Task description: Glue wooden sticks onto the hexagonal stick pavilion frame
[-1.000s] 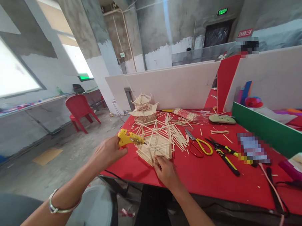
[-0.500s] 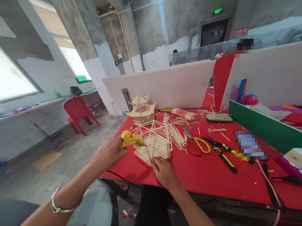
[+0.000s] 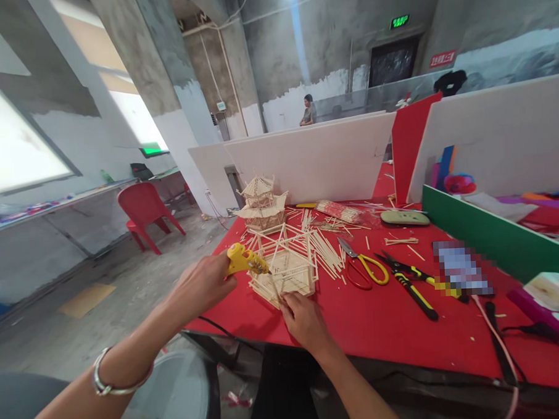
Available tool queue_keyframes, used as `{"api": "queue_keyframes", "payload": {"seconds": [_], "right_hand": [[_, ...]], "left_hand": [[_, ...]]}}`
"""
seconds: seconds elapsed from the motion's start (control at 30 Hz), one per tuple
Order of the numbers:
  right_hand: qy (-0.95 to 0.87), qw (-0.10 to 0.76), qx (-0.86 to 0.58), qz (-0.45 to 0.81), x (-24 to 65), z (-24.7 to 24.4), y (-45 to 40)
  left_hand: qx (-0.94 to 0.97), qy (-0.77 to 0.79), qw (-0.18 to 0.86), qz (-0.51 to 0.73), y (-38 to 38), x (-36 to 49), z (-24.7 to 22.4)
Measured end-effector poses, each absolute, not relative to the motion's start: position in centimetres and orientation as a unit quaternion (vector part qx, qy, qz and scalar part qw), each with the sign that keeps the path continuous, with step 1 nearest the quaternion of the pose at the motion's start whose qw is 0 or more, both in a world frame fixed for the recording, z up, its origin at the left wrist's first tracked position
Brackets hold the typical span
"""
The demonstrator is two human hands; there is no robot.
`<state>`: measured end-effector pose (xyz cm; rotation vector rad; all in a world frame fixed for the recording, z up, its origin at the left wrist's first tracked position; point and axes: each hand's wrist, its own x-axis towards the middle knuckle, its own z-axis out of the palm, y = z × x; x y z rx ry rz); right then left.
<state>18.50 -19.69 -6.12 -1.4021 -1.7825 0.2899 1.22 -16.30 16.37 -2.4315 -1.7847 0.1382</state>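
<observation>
My left hand is closed round a yellow glue gun, whose nozzle points right. The nozzle tip is at the upper end of a thin wooden stick, which my right hand pinches at its lower end. Whether the tip touches the stick I cannot tell. Both hands are at the near side of a many-sided frame of glued sticks with a slatted base. Behind that frame stands a small stick-built pagoda with two roofs.
Loose sticks lie right of the frame, with a bagged bundle of sticks behind. Farther right are scissors, black-and-yellow pliers and a blurred-out phone. A green board borders the red table.
Both hands hold nearly the same pose, and the nozzle stays by the stick. In the background, a person has come more into view above the white partition.
</observation>
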Motion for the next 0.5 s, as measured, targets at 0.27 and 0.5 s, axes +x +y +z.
{"api": "queue_keyframes", "payload": {"seconds": [0.27, 0.5], "right_hand": [[-0.71, 0.416, -0.556, 0.116, 18.55, -5.92, -19.67], [-0.71, 0.415, -0.557, 0.117, 18.56, -5.97, -19.81]], "left_hand": [[-0.798, -0.593, 0.093, 0.057, -16.26, 1.5, 16.68], [-0.795, -0.593, 0.105, 0.073, -16.07, 0.89, 16.62]]}}
